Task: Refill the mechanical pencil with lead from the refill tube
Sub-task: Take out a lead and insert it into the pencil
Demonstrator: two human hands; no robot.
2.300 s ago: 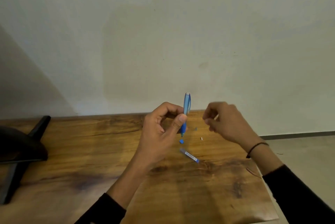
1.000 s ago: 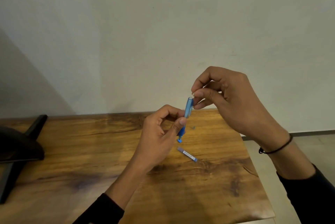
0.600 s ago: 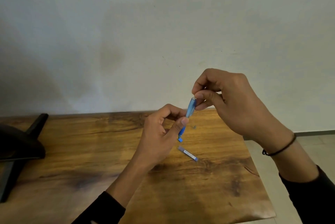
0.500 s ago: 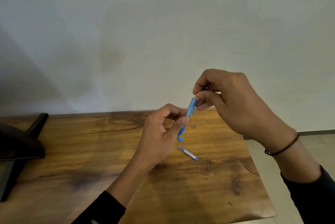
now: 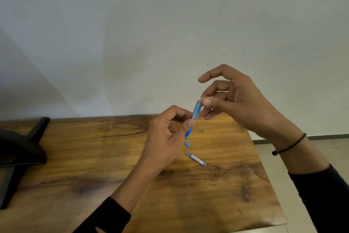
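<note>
Blue mechanical pencil (image 5: 195,112) is held almost upright above the desk (image 5: 113,157), pinched low down by the closed fingers of the left hand (image 5: 166,142). Its top end is touched by the right hand (image 5: 239,104), thumb and one finger pressed there, the other fingers spread open. The refill tube (image 5: 195,158) lies on the desk below, near a small blue cap (image 5: 187,144).

A plain indoor room, possibly a home or small office; which one cannot be told. A bare, scuffed white wall (image 5: 170,34) stands behind a wood-grain table (image 5: 94,157). Pale floor tiles (image 5: 279,157) show past the table's right edge. A dark chair base (image 5: 20,149) sits at the left edge.
</note>
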